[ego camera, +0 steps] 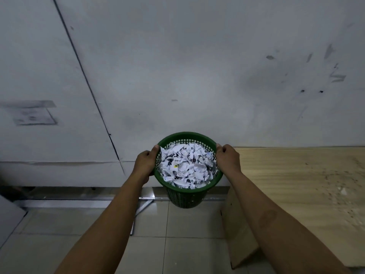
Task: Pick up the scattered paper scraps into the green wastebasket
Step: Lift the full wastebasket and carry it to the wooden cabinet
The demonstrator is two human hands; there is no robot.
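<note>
- The green basket [187, 196] hangs in the air in front of a grey wall [177, 66], above a tiled floor [177, 244], held by both hands at its rim.
- Its wall is an open mesh with a solid band round the top; it stands about upright, tipped a little toward the camera.
- Paper scraps [186, 168], white with dark print, fill it nearly to the rim; one scrap shows a small yellow mark.
- The left hand [145, 163] grasps the left side of the rim, thumb hooked over the top edge, the other fingers curled outside.
- The right hand [227, 158] grasps the right side of the rim, fingers curled over the edge.
- Both forearms reach in from the bottom of the view.
- Just right of the basket lies a pale wooden board [296, 184], dusted with small specks.
- A metal strip [88, 201] runs along the foot of the wall, beneath the basket.
</note>
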